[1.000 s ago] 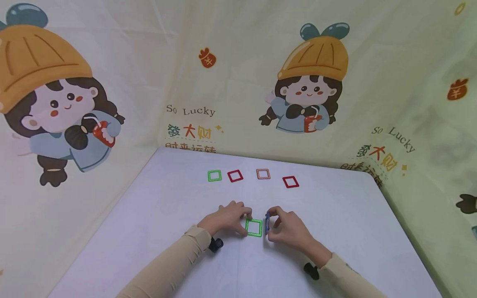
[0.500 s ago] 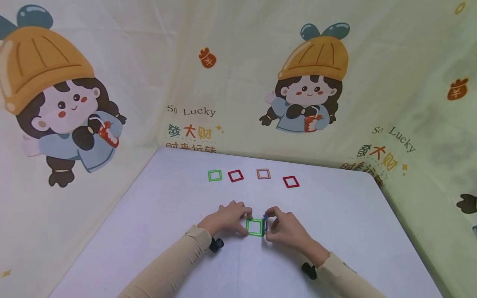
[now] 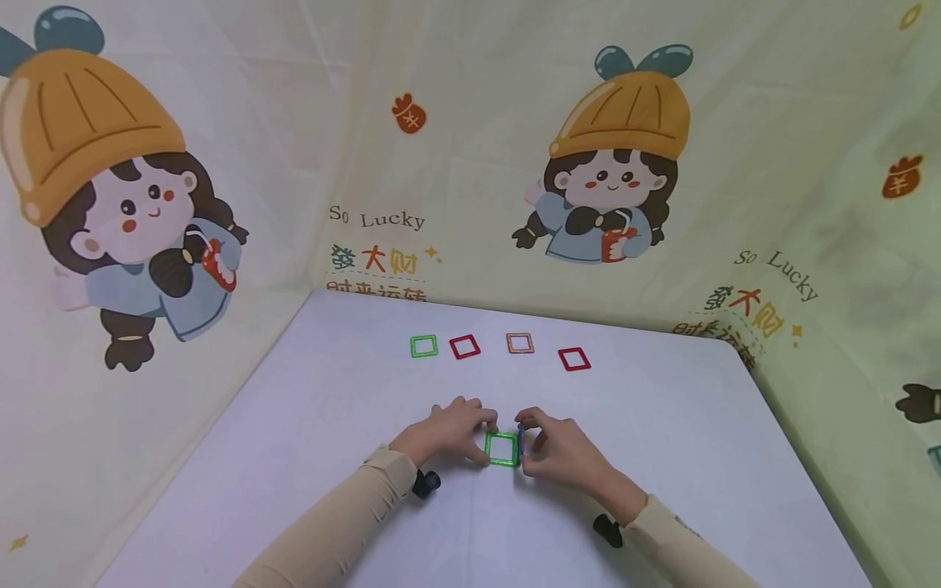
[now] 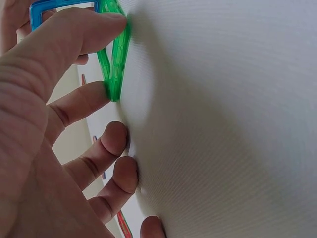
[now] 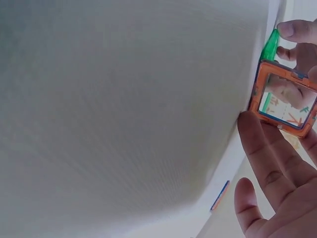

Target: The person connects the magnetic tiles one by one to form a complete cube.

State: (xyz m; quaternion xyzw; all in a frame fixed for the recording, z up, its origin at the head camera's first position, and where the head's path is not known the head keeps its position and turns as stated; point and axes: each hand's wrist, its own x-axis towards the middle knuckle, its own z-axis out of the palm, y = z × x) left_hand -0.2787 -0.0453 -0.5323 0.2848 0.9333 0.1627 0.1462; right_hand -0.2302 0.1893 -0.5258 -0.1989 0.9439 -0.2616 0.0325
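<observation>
A green square magnetic tile (image 3: 502,465) lies flat on the white table. My left hand (image 3: 450,430) holds it by its left side, thumb at the near corner and index finger at the far one; the left wrist view shows both digits on the green tile (image 4: 119,59). My right hand (image 3: 572,453) pinches a second square tile (image 3: 521,441) between thumb and fingers. That tile stands upright along the green tile's right edge. It looks blue (image 4: 35,17) from the left wrist and orange with blue edges (image 5: 290,128) from the right wrist.
Farther back on the table lie a green tile (image 3: 424,355), a red tile (image 3: 455,349), an orange tile (image 3: 520,352) and another red tile (image 3: 578,369). A printed cloth (image 3: 470,180) hangs behind the table. Black devices (image 3: 426,483) sit under both wrists.
My right hand has moved left with the upright tile, closing the gap to the green tile's right edge. The left hand and the far tiles have stayed in place.
</observation>
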